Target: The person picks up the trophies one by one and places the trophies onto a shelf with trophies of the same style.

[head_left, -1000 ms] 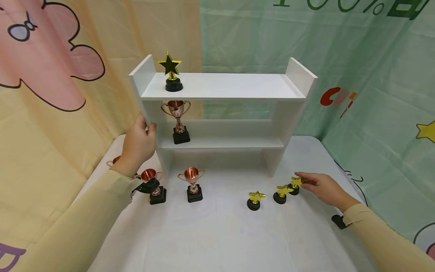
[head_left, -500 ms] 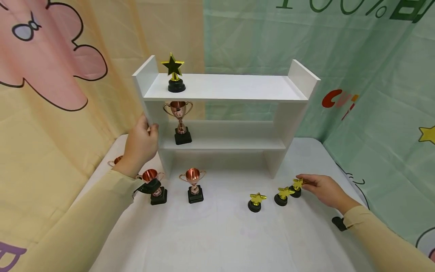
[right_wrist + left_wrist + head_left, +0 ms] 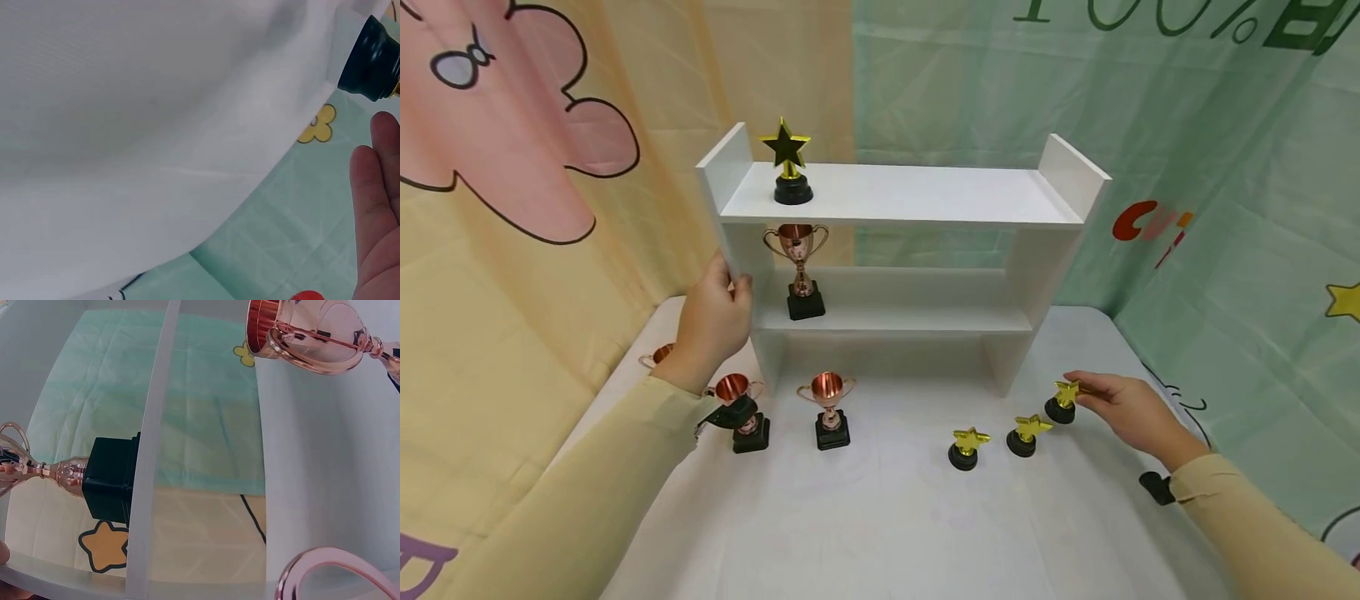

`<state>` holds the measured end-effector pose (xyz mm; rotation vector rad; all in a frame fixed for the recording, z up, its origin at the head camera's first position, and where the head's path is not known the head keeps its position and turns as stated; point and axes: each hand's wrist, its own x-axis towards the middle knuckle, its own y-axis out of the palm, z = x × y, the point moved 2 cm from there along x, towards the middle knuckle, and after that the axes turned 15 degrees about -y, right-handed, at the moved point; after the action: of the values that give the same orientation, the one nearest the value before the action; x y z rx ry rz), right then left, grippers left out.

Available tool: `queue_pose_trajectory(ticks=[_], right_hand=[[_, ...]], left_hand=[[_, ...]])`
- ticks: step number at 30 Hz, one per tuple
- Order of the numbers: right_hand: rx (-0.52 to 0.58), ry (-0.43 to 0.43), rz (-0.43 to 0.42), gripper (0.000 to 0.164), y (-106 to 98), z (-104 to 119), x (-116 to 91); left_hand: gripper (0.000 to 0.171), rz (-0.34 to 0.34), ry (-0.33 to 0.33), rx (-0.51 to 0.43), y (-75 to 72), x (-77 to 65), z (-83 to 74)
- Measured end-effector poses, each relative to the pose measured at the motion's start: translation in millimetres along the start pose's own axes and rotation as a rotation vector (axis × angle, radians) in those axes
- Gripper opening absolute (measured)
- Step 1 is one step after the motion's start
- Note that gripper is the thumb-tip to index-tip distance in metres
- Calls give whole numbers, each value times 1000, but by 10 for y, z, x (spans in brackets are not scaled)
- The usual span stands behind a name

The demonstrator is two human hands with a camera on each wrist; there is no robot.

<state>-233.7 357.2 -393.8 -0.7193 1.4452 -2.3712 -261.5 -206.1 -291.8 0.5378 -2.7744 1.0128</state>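
My left hand (image 3: 713, 321) grips the left side panel of a white shelf unit (image 3: 880, 300), thumb at its front edge. On the right, my right hand (image 3: 1127, 408) pinches the gold star of a small star trophy (image 3: 1063, 402). Its dark round base (image 3: 369, 59) shows in the right wrist view, with two straight fingers (image 3: 369, 187) below it. Another star trophy (image 3: 790, 162) stands on the top board at the left. A copper-coloured cup trophy (image 3: 801, 275) stands below it on the middle board, its black base (image 3: 109, 478) also visible in the left wrist view.
Two more star trophies (image 3: 964, 450) stand on the white-covered table (image 3: 880, 533), left of my right hand. Cup trophies (image 3: 830, 412) stand in front of the shelf and by my left forearm, one partly behind the wrist. Printed curtains (image 3: 1225, 208) enclose the table.
My right hand has taken the rightmost star trophy by its star and shifted it slightly up and right, away from its neighbour. The left hand keeps its grip on the shelf panel.
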Motion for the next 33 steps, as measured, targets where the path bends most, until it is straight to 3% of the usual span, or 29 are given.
queue_pose_trajectory(ticks=[4, 16, 23, 28, 33], right_hand=[[-36, -49, -54, 38, -112, 66, 33], [56, -170, -179, 39, -408, 546, 159], [-25, -267, -216, 42, -459, 925, 259], [-72, -385, -229, 45, -445, 1202, 350], [-39, -451, -210, 48, -481, 1537, 512]], left_hand=[[51, -3, 8, 0, 0, 4, 4], [49, -6, -13, -4, 2, 12, 15], [46, -13, -3, -48, -5, 21, 29], [64, 2, 58, -104, 15, 7, 87], [86, 0, 77, -86, 20, -20, 127]])
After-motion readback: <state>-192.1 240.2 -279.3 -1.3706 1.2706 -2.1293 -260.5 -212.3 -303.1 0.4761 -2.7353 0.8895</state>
